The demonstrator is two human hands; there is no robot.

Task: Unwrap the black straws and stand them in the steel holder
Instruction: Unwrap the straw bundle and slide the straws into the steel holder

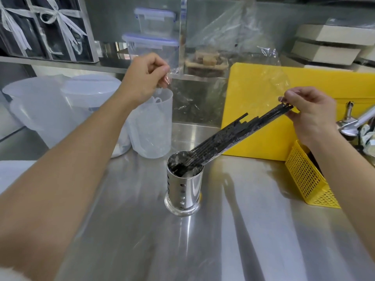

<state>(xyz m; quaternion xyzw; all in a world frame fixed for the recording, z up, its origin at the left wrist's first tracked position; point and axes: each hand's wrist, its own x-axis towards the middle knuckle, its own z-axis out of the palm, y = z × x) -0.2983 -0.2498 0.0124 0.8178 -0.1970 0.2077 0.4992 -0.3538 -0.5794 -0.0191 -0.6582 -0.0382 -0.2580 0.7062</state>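
A shiny perforated steel holder (185, 191) stands upright at the middle of the steel counter. A bundle of black straws (241, 131) leans out of it, tilted up to the right, lower ends inside the holder. My right hand (310, 116) pinches the upper ends of the straws. A clear plastic wrapper (269, 82) stretches in the air above the straws. My left hand (146, 76), raised at the upper left, pinches one corner of that wrapper. Where the wrapper ends near my right hand is hard to tell.
A yellow cutting board (253, 118) leans behind the holder. A yellow perforated basket (308, 179) lies at the right, a faucet (353, 120) beyond it. Translucent plastic jugs (154, 126) and tubs (40, 110) stand at the left. Lidded containers (152, 45) sit on the shelf.
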